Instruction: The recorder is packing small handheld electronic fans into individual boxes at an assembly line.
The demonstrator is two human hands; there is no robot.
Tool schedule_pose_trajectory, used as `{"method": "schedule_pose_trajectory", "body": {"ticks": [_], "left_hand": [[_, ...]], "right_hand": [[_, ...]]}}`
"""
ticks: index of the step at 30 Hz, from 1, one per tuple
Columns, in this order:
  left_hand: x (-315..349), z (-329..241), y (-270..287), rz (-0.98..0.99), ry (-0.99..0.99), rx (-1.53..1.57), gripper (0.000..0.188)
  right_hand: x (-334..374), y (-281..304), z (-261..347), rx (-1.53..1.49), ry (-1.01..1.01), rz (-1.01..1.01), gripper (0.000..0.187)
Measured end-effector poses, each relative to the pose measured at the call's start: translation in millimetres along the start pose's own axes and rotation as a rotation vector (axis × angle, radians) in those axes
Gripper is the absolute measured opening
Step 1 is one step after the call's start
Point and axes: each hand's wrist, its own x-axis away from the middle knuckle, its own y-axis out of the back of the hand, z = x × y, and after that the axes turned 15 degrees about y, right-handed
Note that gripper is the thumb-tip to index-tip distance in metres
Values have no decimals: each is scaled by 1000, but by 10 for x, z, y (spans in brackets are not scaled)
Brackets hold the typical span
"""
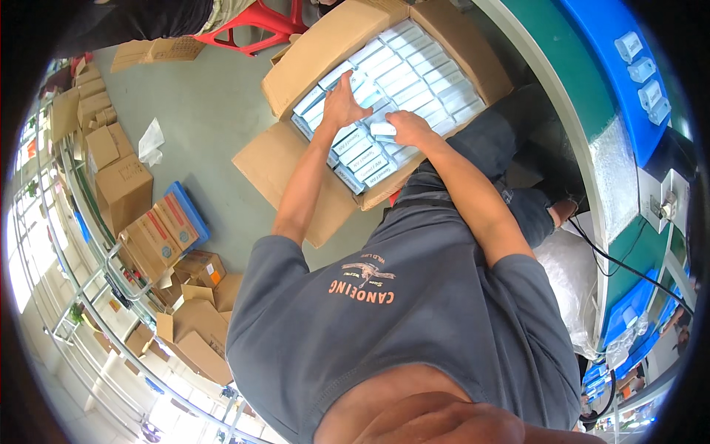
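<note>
A large open cardboard carton [314, 61] stands in front of me, packed with rows of small white and pale-blue boxes [403, 78]. Over its left part, my left hand [344, 106] is spread, thumb and fingers apart, close above the boxes; nothing shows between them. My right hand [411, 129] grips a small white box [383, 129] near the middle of the carton, its end pointing toward my left hand. Whether that box touches the ones under it I cannot tell. Printed ends of several boxes face me along the carton's near left side.
To the right runs a green-topped workbench [536, 18] with a blue tray [617, 81] holding several small white items. A red plastic stool [259, 29] and another person's dark-clothed leg [133, 22] are at the far left. Several brown cartons [122, 189] line the left side.
</note>
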Motion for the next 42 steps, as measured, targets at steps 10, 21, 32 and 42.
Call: {"method": "schedule_pose_trajectory", "body": {"ticks": [10, 21, 32, 42], "left_hand": [[510, -288, 323, 137, 171, 1038, 118], [1482, -2819, 1768, 308, -635, 1023, 98], [-598, -5464, 1413, 564, -371, 368, 70], [-622, -5712, 1371, 81, -286, 123, 88]], "right_hand": [[143, 544, -97, -395, -83, -36, 35], [2167, 3107, 1169, -856, 238, -979, 61], [2100, 4642, -608, -603, -344, -1417, 38], [1847, 4836, -401, -258, -487, -1297, 41]]}}
